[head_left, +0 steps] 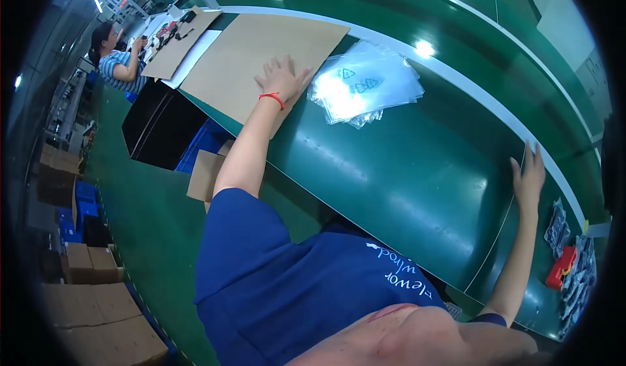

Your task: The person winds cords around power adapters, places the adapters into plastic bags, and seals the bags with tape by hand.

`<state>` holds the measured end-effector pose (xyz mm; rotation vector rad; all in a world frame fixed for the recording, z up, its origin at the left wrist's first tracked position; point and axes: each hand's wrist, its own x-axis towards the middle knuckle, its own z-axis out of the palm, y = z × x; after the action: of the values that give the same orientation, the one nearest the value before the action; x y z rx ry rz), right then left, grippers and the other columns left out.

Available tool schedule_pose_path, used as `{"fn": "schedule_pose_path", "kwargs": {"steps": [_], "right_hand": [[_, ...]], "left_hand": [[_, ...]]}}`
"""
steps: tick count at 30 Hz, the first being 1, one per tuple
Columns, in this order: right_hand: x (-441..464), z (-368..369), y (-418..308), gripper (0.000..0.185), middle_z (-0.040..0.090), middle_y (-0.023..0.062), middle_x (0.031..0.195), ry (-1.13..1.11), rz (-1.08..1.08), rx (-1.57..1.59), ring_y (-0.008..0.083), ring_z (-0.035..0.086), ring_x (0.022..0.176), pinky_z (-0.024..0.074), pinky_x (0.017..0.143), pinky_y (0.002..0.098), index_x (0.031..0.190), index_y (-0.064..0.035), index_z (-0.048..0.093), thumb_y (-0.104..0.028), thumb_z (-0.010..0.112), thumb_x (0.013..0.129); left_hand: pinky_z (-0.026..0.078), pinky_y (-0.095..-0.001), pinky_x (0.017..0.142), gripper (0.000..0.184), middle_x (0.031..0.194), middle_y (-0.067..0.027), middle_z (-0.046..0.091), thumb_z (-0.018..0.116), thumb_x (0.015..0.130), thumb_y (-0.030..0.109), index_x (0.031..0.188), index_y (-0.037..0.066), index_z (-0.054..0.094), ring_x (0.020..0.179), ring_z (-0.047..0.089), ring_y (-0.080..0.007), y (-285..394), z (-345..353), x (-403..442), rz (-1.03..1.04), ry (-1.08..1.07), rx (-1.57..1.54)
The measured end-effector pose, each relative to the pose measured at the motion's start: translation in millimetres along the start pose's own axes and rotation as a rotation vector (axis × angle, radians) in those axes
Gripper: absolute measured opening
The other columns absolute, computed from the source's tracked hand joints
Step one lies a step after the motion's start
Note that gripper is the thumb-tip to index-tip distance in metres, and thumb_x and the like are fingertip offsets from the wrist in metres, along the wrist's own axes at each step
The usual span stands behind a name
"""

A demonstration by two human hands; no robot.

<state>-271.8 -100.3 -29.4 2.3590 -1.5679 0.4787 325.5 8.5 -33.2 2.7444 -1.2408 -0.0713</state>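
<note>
My left hand (282, 81), with a red string bracelet (274, 98) at the wrist, lies flat with spread fingers on a large brown cardboard sheet (244, 53). Just right of that sheet is a loose stack of clear plastic bags (365, 82) printed with green and dark recycling marks. My right hand (529, 178) is far to the right, its fingers stretched out over the green table (391, 177) near a seam in the surface. Nothing is in either hand.
At the table's right end lie dark items in clear bags (579, 278) and a red tool-like object (561, 268). A co-worker (117, 59) handles small parts at the far left. Cardboard boxes (98, 314) stand on the floor at left, and an open carton (205, 175) beside the table.
</note>
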Motion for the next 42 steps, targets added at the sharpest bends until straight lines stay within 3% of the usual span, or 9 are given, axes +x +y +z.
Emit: {"fn": "schedule_pose_path", "kwargs": {"steps": [3,6,13,19,22,31,34,38,42], "right_hand": [[26.6,-13.1,-76.3,0.061,0.038,0.0189,0.143,-0.051,-0.183,0.195,0.0382,0.039,0.129,0.0326,0.106,0.0446,0.139,-0.0136,0.043,-0.019,0.066,0.083],[57.4,-21.1,-141.2,0.063,0.036,0.0162,0.145,-0.125,-0.403,0.38,0.0366,0.034,0.133,0.0291,0.109,0.0436,0.139,-0.0159,0.045,-0.016,0.069,0.08],[102.3,3.1,-265.9,0.06,0.036,0.0143,0.146,-0.239,-0.724,0.61,0.0358,0.029,0.136,0.0201,0.112,0.0515,0.138,-0.0221,0.047,-0.03,0.067,0.082],[140.2,51.8,-287.8,0.056,0.038,0.0115,0.146,-0.363,-0.846,0.477,0.0362,0.025,0.139,0.0149,0.113,0.0547,0.133,-0.0222,0.053,-0.035,0.068,0.081],[153.4,48.8,-272.7,0.049,0.04,0.0099,0.145,-0.573,-0.84,0.557,0.0359,0.026,0.139,0.0136,0.114,0.0536,0.129,-0.0214,0.057,-0.034,0.066,0.083],[159.7,28.3,-266.3,0.048,0.049,0.0115,0.137,-0.39,-1.144,0.412,0.0377,0.044,0.127,0.0375,0.104,0.0462,0.128,-0.0169,0.057,-0.035,0.063,0.084],[162.1,31.6,-269.3,0.047,0.052,0.0115,0.134,-0.302,-1.203,0.38,0.0374,0.049,0.122,0.0438,0.098,0.0441,0.127,-0.0167,0.057,-0.035,0.064,0.084],[163.7,32.7,-270.2,0.043,0.056,0.0112,0.13,-0.251,-1.224,0.338,0.0355,0.055,0.115,0.0495,0.09,0.0421,0.125,-0.0168,0.058,-0.032,0.063,0.086],[163.4,35.0,-275.6,0.036,0.059,0.0109,0.124,-0.19,-1.218,0.322,0.0331,0.06,0.107,0.0526,0.083,0.041,0.121,-0.016,0.06,-0.029,0.061,0.088]], "left_hand": [[0.021,-0.0635,0.106,0.078,0.151,-0.0163,0.026,0.046,0.085,0.067,0.144,0.018,0.034,0.139,0.023,-0.0404,3.1,-0.1,-21.3,0.131,0.073,0.053],[0.028,-0.0616,0.103,0.077,0.145,-0.0163,0.035,0.053,0.083,0.064,0.139,0.014,0.04,0.135,0.03,-0.0388,-4.7,0.6,-28.7,0.221,-0.041,0.013],[0.033,-0.0548,0.104,0.079,0.146,-0.0193,0.034,0.053,0.084,0.063,0.142,0.012,0.035,0.135,0.031,-0.0408,-2.3,-15.4,-39.4,0.269,-0.065,0.098],[0.035,-0.0527,0.103,0.073,0.143,-0.0223,0.036,0.056,0.085,0.054,0.139,0.008,0.037,0.133,0.033,-0.0423,-23.2,-13.9,-33.8,0.382,-0.071,0.116],[0.038,-0.048,0.102,0.067,0.138,-0.0264,0.039,0.059,0.085,0.045,0.133,0.002,0.04,0.128,0.037,-0.0447,-29.1,-19.7,-36.6,0.532,-0.119,0.077],[0.045,-0.0425,0.095,0.052,0.124,-0.0287,0.05,0.059,0.081,0.02,0.124,-0.005,0.042,0.109,0.054,-0.0437,-17.1,-29.5,-33.4,0.565,-0.264,0.2],[0.054,-0.0426,0.076,0.03,0.103,-0.0252,0.062,0.052,0.085,0.009,0.111,-0.005,0.048,0.087,0.064,-0.0398,-14.9,-12.0,-40.1,0.598,0.018,0.161],[0.053,-0.0424,0.071,0.041,0.094,-0.0258,0.064,0.045,0.079,-0.006,0.121,-0.004,0.045,0.081,0.064,-0.0392,-15.1,-25.4,-43.3,0.544,0.076,0.14],[0.054,-0.0428,0.069,0.02,0.079,-0.0222,0.065,0.046,0.084,0.0,0.103,-0.004,0.051,0.078,0.065,-0.0371,-0.3,-60.8,-58.2,0.52,0.184,0.051]]}}
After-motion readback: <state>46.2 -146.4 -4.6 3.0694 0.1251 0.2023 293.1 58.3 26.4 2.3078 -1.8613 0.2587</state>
